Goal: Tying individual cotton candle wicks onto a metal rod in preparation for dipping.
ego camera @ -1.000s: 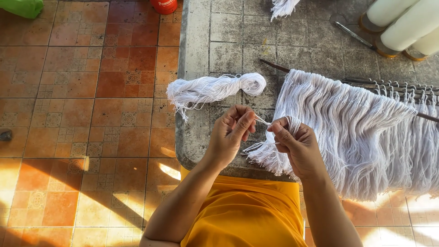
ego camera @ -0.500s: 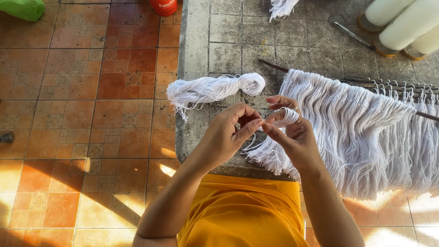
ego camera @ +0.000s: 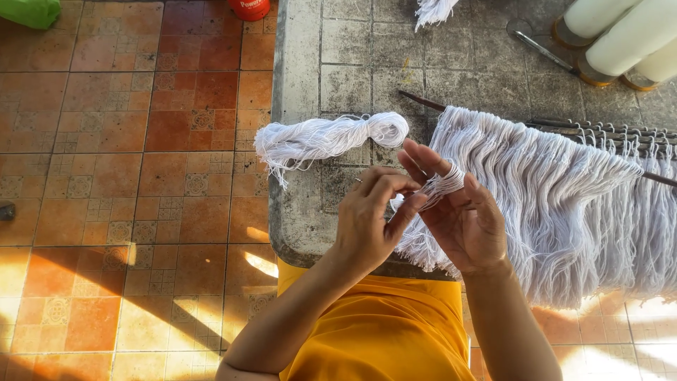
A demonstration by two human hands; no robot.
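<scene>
My right hand [ego camera: 462, 215] is turned palm up with a bunch of white yarn strands [ego camera: 443, 183] looped over its fingers. My left hand [ego camera: 372, 215] pinches the end of those strands against the right hand's fingers. Both hands hover over the near edge of a grey tiled table [ego camera: 352, 63]. To the right, a wide fringe of white yarn [ego camera: 557, 204] hangs from dark thin rods [ego camera: 423, 100] and spills over the table edge. A loose skein of white yarn [ego camera: 324, 137] lies just beyond my left hand.
Large white yarn cones [ego camera: 620, 35] lie at the back right, with a metal tool [ego camera: 546, 51] beside them. Another white tuft [ego camera: 431, 10] sits at the far edge. Orange floor tiles [ego camera: 127, 176] spread to the left, with a red container [ego camera: 248, 8] and green bag [ego camera: 32, 10].
My right hand has turned palm up and opened its fingers, with the strands wrapped over them. My left hand has moved closer and lower against it.
</scene>
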